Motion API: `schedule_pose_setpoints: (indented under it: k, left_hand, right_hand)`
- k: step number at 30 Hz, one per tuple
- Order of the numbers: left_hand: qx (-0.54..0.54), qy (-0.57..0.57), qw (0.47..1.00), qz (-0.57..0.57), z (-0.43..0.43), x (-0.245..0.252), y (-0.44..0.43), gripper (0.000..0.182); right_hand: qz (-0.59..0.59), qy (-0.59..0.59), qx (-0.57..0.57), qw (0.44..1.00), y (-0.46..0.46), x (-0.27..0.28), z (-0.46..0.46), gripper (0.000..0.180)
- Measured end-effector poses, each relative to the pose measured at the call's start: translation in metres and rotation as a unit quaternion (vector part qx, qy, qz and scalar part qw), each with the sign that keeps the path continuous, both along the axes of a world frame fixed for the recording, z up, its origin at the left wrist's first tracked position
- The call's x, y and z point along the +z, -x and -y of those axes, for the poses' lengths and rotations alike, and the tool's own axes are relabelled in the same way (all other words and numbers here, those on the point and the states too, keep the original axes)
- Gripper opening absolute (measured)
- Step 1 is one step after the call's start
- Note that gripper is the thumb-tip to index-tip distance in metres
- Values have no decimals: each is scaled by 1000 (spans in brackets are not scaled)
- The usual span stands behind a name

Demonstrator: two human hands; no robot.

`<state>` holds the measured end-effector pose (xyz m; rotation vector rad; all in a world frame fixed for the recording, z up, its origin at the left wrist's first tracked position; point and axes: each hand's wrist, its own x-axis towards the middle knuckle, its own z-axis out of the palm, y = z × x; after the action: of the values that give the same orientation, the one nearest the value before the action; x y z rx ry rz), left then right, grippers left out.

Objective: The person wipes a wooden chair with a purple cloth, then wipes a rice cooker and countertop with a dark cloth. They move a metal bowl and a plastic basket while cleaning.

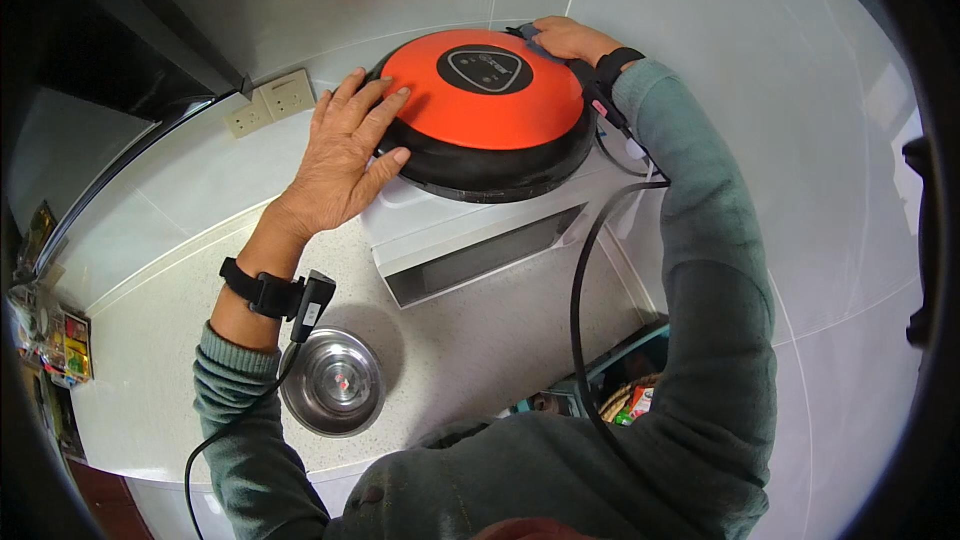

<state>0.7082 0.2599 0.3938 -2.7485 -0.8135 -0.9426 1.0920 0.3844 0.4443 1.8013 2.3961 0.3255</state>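
Observation:
A round electric griddle with a red lid (487, 120) and a black rim lies on a white microwave oven (420, 229). A dark triangular panel marked with writing sits on the lid. My left hand (341, 146) rests its spread fingertips on the lid's left side, with the thumb by the black rim. At the far right edge of the griddle, my right hand (566, 39) presses a grey cloth (538, 43) against it. Part of the cloth is hidden under that hand.
On the speckled countertop (187, 382) stands a stainless steel bowl (334, 382), near my left forearm. Wall sockets (270, 103) are behind on the left. A tiled wall (750, 127) bounds the right side. Cables hang from both wrist straps. A teal crate (626, 352) sits low right.

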Motion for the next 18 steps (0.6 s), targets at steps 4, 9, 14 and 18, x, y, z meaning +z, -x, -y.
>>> schedule_pose_setpoints:
  k: [4, 9, 14, 18]
  left_hand:
    - [-3, 3, 1000, 7, 0, -2, 1, 56]
    - [9, -2, 1000, 1, 0, -4, 2, 57]
    - [10, -3, 1000, 4, -3, -6, 3, 59]
    - [11, -24, 1000, 8, -3, -6, 5, 59]
  right_hand:
    - [-96, 47, -17, 994, 26, 11, -5, 34]
    - [-63, 56, 93, 992, 63, 20, -4, 34]
    - [-117, 44, 233, 964, 126, 13, 48, 35]
    - [-102, -6, 311, 945, 147, -9, 138, 40]
